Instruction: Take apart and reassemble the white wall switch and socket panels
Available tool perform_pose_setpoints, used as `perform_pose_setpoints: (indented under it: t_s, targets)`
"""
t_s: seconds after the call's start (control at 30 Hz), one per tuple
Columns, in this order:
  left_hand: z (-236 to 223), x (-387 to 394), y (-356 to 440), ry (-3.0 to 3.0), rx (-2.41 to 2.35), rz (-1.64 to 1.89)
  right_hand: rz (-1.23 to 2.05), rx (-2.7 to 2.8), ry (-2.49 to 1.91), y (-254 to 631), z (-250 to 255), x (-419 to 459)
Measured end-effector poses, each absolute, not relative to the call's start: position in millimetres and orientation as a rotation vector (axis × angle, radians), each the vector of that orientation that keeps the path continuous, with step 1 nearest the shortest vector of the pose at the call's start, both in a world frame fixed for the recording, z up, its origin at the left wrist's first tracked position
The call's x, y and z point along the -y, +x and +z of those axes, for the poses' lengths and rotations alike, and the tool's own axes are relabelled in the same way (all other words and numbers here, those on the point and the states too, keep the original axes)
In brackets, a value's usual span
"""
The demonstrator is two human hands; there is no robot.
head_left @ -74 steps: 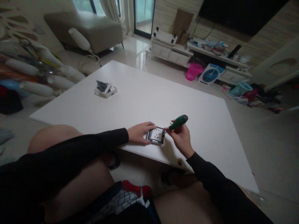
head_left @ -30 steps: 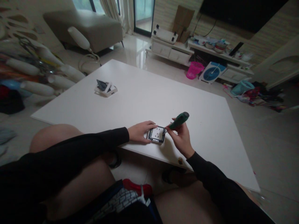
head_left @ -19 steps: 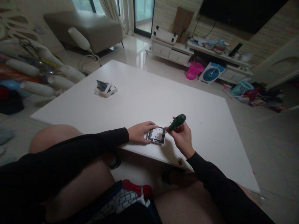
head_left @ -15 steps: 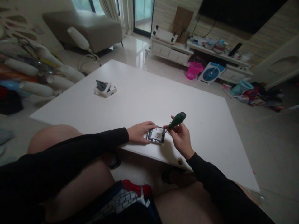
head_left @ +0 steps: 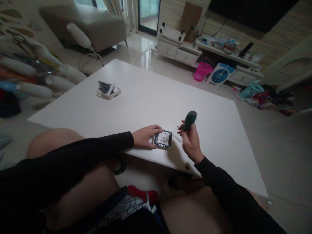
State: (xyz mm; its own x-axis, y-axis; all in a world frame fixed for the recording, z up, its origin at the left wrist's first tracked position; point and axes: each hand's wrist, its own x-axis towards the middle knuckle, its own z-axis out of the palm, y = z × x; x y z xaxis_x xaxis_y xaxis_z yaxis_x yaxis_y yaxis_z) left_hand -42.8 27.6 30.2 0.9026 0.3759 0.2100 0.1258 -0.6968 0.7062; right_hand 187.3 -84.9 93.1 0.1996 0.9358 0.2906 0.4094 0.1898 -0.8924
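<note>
Right hand point(head_left: 192, 143), fingers wrapped round the green screwdriver point(head_left: 190, 120), pulls back toward two o'clock, while the left hand point(head_left: 143, 136), half-curled, still grips the socket point(head_left: 163, 138) at nine o'clock, near the desk's point(head_left: 146, 100) six-o'clock edge!

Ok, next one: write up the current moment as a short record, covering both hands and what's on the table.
Left hand: grips socket plate by its left side
Right hand: holds green-handled tool; tip unclear
Surface: white table
Far left of table: white box-like part, tilted dark panel on or in it
Near edge: small brownish piece
</note>
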Motion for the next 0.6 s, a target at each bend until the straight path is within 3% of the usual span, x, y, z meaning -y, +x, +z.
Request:
perform_pose_setpoints:
  t_s: [0.3, 0.6]
  targets:
    - [28.8, -28.3, -42.3, 2.327, -0.352, 0.455, 0.651, 1.629, -1.686, 192.9, 95.9, 76.1]
    - [26.3, -28.0, -42.5, 2.343, -0.346, 0.471, 0.53, 2.222, -2.026, 195.0, 89.6, 78.3]
